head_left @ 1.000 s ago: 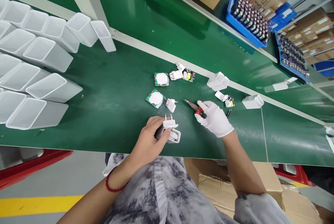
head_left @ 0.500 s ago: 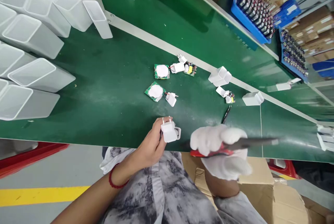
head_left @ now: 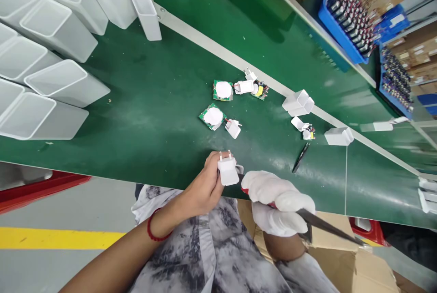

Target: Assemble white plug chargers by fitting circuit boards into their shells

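Observation:
My left hand (head_left: 205,188) is bare, with a red cord round the wrist. Its fingers are closed around a white plug housing (head_left: 228,170) whose two pins point up, away from me. Just to the right, my right hand (head_left: 278,199), in a white glove, grips a red-handled tool with a long dark blade (head_left: 329,227) that slants down to the right. A dark end of the tool shows on the glove's left side, close to the plug housing; whether they touch I cannot tell. The tool's exact kind is hidden by the glove.
Beyond my hands lie round-padded green circuit boards (head_left: 213,116) wired to white plug parts (head_left: 233,128). A black pen-like tool (head_left: 301,157) and white housings (head_left: 297,103) lie to the right. Several tall white containers (head_left: 58,79) stand left. Blue trays (head_left: 344,24) sit behind.
The gloved hand has moved left, closer to the plug housing, and the long dark blade has tilted downward. My left hand keeps its hold. The whole view has shifted slightly.

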Demonstrator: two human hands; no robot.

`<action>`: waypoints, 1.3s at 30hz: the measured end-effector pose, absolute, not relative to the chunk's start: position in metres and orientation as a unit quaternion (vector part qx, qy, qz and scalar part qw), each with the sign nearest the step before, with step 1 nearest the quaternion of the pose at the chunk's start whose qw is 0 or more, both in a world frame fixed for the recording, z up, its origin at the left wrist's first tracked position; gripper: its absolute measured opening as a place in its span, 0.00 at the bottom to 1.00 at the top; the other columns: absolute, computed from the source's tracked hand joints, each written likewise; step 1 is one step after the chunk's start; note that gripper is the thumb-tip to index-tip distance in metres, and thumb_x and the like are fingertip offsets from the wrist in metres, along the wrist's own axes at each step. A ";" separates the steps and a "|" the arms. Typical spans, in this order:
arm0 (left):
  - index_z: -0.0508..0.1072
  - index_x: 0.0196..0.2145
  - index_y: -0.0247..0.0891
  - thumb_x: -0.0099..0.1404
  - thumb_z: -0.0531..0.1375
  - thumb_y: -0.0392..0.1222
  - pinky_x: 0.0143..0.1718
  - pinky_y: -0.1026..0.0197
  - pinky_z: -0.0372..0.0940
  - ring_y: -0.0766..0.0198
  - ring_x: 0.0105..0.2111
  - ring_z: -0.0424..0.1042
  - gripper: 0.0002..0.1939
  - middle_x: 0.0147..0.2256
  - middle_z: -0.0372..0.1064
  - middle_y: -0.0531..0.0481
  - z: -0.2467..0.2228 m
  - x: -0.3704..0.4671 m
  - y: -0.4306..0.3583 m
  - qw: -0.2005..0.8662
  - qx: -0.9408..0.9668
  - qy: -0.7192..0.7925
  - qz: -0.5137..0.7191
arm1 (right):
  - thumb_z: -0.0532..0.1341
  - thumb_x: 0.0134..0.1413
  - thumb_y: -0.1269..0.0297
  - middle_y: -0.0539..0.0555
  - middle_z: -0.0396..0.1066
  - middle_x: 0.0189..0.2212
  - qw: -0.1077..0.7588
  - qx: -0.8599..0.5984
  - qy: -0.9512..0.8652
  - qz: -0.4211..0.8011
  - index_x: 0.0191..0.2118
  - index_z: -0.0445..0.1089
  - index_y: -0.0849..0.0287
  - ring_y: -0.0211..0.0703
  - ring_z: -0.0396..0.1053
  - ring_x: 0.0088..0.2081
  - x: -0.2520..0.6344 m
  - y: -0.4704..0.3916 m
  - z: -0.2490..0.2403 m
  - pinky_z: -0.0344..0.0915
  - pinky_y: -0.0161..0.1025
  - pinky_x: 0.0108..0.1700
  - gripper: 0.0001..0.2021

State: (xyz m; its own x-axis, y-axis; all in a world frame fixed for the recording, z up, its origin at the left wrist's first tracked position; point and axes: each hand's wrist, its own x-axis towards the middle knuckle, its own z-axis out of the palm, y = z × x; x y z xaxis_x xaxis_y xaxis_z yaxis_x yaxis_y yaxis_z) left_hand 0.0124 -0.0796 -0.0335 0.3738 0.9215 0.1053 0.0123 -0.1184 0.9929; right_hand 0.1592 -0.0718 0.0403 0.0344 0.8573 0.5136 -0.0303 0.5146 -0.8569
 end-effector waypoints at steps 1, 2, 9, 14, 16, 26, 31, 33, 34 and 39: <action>0.56 0.55 0.37 0.72 0.44 0.33 0.52 0.51 0.62 0.56 0.49 0.64 0.15 0.50 0.61 0.38 -0.033 0.013 -0.079 0.545 0.621 0.377 0.418 | 0.53 0.67 0.52 0.45 0.61 0.21 0.629 -0.345 -0.596 0.361 0.37 0.66 0.47 0.36 0.61 0.18 0.157 -0.070 0.038 0.67 0.37 0.22 0.10; 0.57 0.55 0.37 0.72 0.44 0.33 0.51 0.52 0.62 0.57 0.48 0.65 0.15 0.49 0.62 0.39 -0.033 0.013 -0.079 0.543 0.619 0.382 0.420 | 0.53 0.67 0.54 0.45 0.62 0.22 0.629 -0.340 -0.593 0.371 0.37 0.66 0.48 0.36 0.62 0.19 0.156 -0.069 0.037 0.68 0.38 0.23 0.09; 0.56 0.54 0.37 0.74 0.46 0.39 0.45 0.55 0.65 0.59 0.43 0.68 0.13 0.48 0.64 0.40 -0.028 0.013 -0.081 0.576 0.572 0.405 0.422 | 0.53 0.68 0.54 0.47 0.66 0.25 0.618 -0.390 -0.609 0.310 0.40 0.70 0.49 0.38 0.65 0.20 0.182 -0.070 0.066 0.70 0.42 0.25 0.10; 0.58 0.51 0.41 0.74 0.49 0.43 0.43 0.58 0.66 0.62 0.39 0.70 0.10 0.45 0.70 0.46 -0.026 0.016 -0.083 0.634 0.489 0.440 0.407 | 0.56 0.64 0.57 0.52 0.71 0.25 0.332 -0.642 -0.668 0.180 0.39 0.73 0.56 0.44 0.69 0.26 0.221 -0.038 0.040 0.66 0.42 0.31 0.11; 0.61 0.49 0.42 0.73 0.51 0.45 0.42 0.59 0.66 0.63 0.39 0.70 0.09 0.44 0.71 0.48 -0.027 0.019 -0.084 0.640 0.459 0.460 0.410 | 0.57 0.62 0.57 0.58 0.75 0.31 0.158 -0.686 -0.703 0.100 0.42 0.75 0.60 0.49 0.70 0.29 0.232 -0.016 0.015 0.66 0.43 0.32 0.14; 0.62 0.53 0.43 0.72 0.52 0.41 0.40 0.59 0.66 0.61 0.41 0.70 0.13 0.46 0.70 0.46 -0.024 0.026 -0.093 0.618 0.398 0.375 0.566 | 0.57 0.62 0.48 0.62 0.69 0.50 0.228 -0.584 -0.691 0.361 0.64 0.59 0.60 0.47 0.72 0.42 0.212 -0.043 0.031 0.71 0.45 0.45 0.31; 0.62 0.52 0.42 0.72 0.49 0.43 0.46 0.48 0.63 0.52 0.47 0.65 0.13 0.44 0.68 0.42 0.000 0.028 -0.087 0.547 0.495 0.331 0.588 | 0.57 0.57 0.38 0.56 0.72 0.44 0.182 -0.460 -0.590 0.638 0.58 0.65 0.59 0.48 0.71 0.44 0.183 -0.053 0.049 0.68 0.44 0.50 0.33; 0.60 0.54 0.44 0.72 0.48 0.43 0.47 0.44 0.62 0.50 0.47 0.64 0.14 0.44 0.67 0.41 0.006 0.029 -0.084 0.526 0.525 0.331 0.581 | 0.59 0.56 0.38 0.55 0.71 0.43 0.235 -0.439 -0.556 0.666 0.50 0.71 0.58 0.49 0.69 0.45 0.177 -0.050 0.050 0.67 0.44 0.50 0.28; 0.59 0.54 0.45 0.71 0.49 0.42 0.47 0.43 0.62 0.49 0.47 0.64 0.15 0.44 0.67 0.41 0.008 0.029 -0.084 0.516 0.538 0.332 0.577 | 0.60 0.55 0.39 0.55 0.71 0.43 0.257 -0.433 -0.533 0.680 0.46 0.72 0.57 0.49 0.69 0.46 0.175 -0.049 0.049 0.68 0.44 0.49 0.26; 0.59 0.55 0.47 0.70 0.51 0.38 0.47 0.44 0.62 0.49 0.48 0.64 0.16 0.45 0.66 0.41 0.007 0.029 -0.078 0.501 0.562 0.357 0.553 | 0.65 0.50 0.40 0.57 0.72 0.44 0.297 -0.424 -0.431 0.739 0.48 0.73 0.59 0.49 0.69 0.44 0.172 -0.047 0.036 0.69 0.41 0.43 0.29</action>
State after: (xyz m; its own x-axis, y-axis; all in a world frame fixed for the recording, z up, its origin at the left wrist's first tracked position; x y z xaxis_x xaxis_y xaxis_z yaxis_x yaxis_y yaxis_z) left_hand 0.0290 -0.0783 0.0073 0.1342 0.9550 0.2645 -0.1523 -0.2439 0.9578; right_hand 0.1721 -0.0472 0.0360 -0.4630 0.8050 -0.3710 -0.0732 -0.4518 -0.8891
